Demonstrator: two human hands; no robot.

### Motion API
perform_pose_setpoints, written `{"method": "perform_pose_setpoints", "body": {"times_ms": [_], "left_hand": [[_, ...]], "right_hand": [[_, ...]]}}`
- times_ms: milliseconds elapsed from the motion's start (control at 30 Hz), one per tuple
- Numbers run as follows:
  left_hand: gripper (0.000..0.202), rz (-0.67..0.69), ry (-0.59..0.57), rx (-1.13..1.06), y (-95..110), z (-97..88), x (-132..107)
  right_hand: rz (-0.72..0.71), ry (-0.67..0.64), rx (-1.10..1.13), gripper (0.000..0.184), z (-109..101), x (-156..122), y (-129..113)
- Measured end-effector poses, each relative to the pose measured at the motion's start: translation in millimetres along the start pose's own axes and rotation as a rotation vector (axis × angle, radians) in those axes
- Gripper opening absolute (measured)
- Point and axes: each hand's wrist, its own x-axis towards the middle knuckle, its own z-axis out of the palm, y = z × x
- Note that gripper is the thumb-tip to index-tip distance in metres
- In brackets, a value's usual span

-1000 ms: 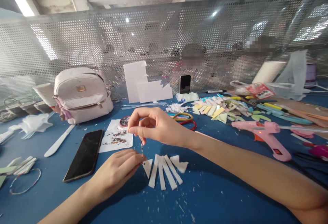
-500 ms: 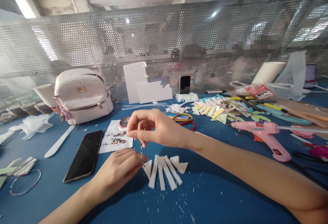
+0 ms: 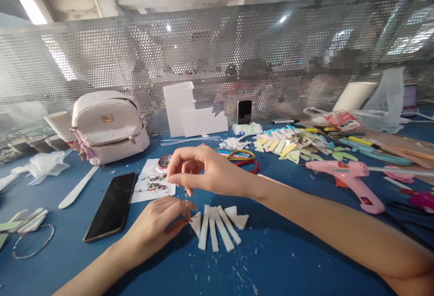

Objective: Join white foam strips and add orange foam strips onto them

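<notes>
My right hand [image 3: 205, 169] is closed in a pinch on a thin string of small beads [image 3: 186, 203], which hangs down from its fingertips. Below it, my left hand [image 3: 158, 223] has thumb and forefinger around the lower end of the string, partly hiding it. Several white strips [image 3: 222, 228] lie fanned out on the blue table just right of my left hand. Behind my hands is a white sheet of paper [image 3: 144, 174] with loose multicoloured beads [image 3: 158, 186] on it and a small round container of beads [image 3: 164, 161].
A black phone [image 3: 110, 208] and a white plastic knife [image 3: 79, 187] lie left, near a beaded loop [image 3: 34, 241]. A backpack [image 3: 108, 129] stands behind. To the right are a pink glue gun [image 3: 352, 178], scissors [image 3: 249, 160] and a pile of coloured strips [image 3: 285, 142].
The thumb and forefinger of my left hand have parted a little at the string's lower end. My right hand has barely moved.
</notes>
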Motion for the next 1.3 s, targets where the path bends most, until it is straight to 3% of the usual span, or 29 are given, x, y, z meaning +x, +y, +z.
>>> {"method": "perform_pose_setpoints", "body": {"times_ms": [267, 600, 733, 1033, 1300], "left_hand": [[0.032, -0.077, -0.014, -0.093, -1.0, 3.5, -2.2], [0.007, -0.103, 0.014, -0.183, -0.8, 0.2, 5.3], [0.008, -0.118, 0.008, -0.246, -0.1, 0.1, 5.1], [0.009, -0.316, -0.031, -0.393, -4.4, 5.6, 4.9], [0.012, -0.414, -0.110, -0.424, -5.6, 4.5, 3.1]], "right_hand": [[-0.001, 0.002, -0.006, 0.011, -0.5, 0.3, 0.2], [0.013, -0.004, -0.031, 0.013, 1.8, -0.2, -1.2], [0.026, -0.002, -0.030, 0.013, 2.4, -0.5, -1.9], [0.036, -0.030, -0.046, 0.007, 3.8, -0.9, 1.6], [0.056, -0.050, -0.032, 0.011, 3.9, -1.0, 2.0]]}}
